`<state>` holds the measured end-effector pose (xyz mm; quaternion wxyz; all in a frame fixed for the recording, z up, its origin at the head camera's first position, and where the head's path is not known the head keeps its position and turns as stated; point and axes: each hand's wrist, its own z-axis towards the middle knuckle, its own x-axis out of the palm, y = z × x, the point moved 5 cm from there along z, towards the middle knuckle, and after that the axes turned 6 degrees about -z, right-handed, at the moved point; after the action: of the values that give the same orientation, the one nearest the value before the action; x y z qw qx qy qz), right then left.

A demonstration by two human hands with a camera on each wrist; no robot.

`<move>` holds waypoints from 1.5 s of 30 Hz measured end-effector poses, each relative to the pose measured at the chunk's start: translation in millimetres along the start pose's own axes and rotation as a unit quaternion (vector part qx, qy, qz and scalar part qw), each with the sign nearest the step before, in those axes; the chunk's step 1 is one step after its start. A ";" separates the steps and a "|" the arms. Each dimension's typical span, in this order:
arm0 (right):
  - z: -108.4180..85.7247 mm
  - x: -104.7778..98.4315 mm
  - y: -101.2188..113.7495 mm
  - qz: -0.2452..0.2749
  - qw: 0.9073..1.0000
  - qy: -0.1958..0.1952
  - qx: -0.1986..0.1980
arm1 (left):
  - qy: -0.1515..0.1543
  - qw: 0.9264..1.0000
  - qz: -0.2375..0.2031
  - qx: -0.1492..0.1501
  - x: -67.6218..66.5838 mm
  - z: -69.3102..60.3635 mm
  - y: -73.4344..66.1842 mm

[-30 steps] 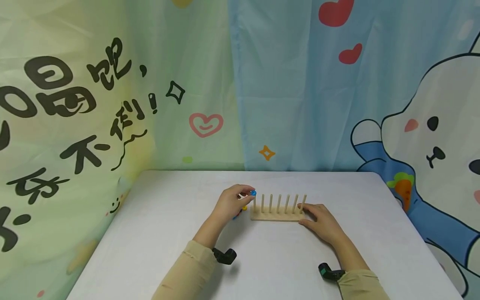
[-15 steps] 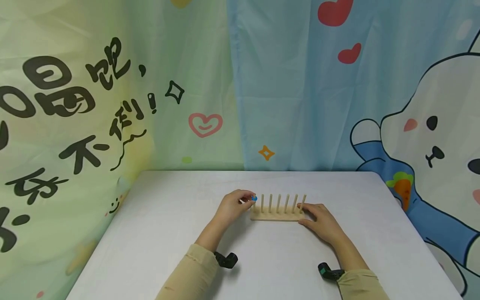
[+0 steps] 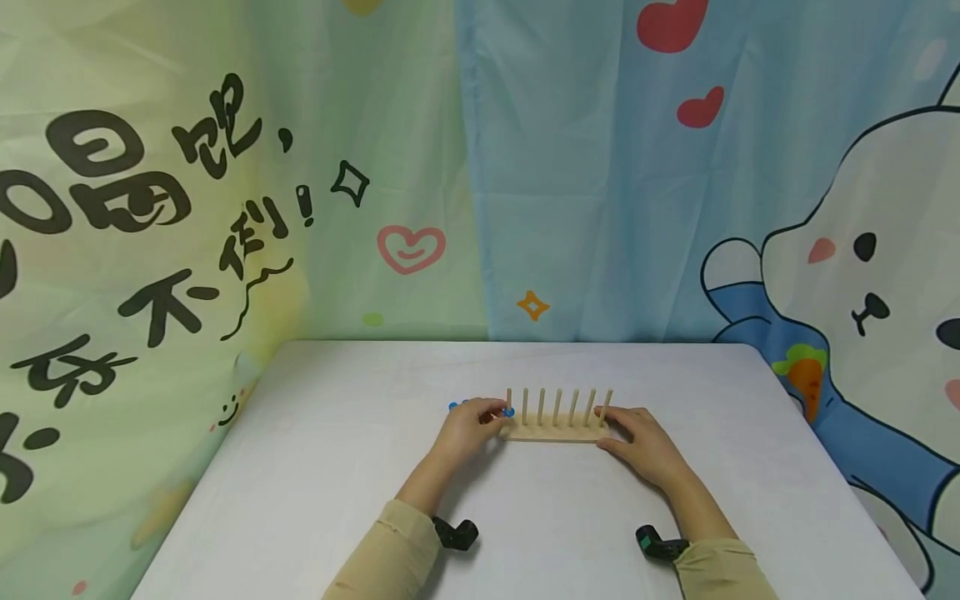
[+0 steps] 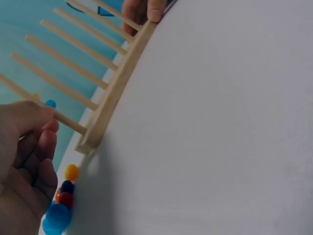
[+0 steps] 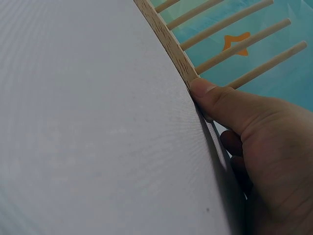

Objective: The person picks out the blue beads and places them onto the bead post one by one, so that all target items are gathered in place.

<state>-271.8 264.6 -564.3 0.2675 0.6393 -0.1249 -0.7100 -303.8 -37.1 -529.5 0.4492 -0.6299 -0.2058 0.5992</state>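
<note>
A pale wooden rack (image 3: 555, 433) with a row of several upright pegs stands on the table. At its left end, my left hand (image 3: 467, 429) pinches a blue bead (image 3: 509, 412) that sits around the leftmost peg, low on it. In the left wrist view, the thumb (image 4: 36, 115) partly hides this bead (image 4: 51, 104) and the peg. My right hand (image 3: 643, 443) grips the opposite end of the rack, its thumb (image 5: 215, 98) pressed on the base's near edge in the right wrist view.
Several loose beads lie left of the rack, partly hidden by the left hand: a yellow bead (image 4: 72, 172), a dark blue bead (image 4: 67, 187), a red bead (image 4: 65, 199) and a larger blue one (image 4: 56, 218). A printed curtain (image 3: 585, 208) hangs behind the white table (image 3: 540, 525).
My left hand has moved down along the leftmost peg, bringing the blue bead from the peg's top to near the base. My right hand stays in place on the rack.
</note>
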 end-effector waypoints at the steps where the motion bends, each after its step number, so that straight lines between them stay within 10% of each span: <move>1: -0.1 0.0 0.1 -0.001 1.000 -0.003 -0.002 | 0.000 1.000 0.005 0.000 0.9 -0.5 0.9; 28: -0.5 0.6 -1.0 0.001 1.000 -0.003 -0.004 | 0.048 0.984 0.167 0.045 9.2 0.7 9.5; 35: -0.4 -1.9 2.1 -0.001 1.000 -0.006 -0.004 | -0.003 0.994 0.100 0.046 -17.6 2.2 8.3; 45: 0.0 -0.9 1.4 0.003 1.000 0.001 -0.005 | -0.038 0.993 0.089 -0.067 -71.2 9.2 44.1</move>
<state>-271.4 264.0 -562.8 0.2730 0.6384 -0.1229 -0.7091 -338.8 -113.6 -523.7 0.3428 -0.6512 -0.2057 0.6450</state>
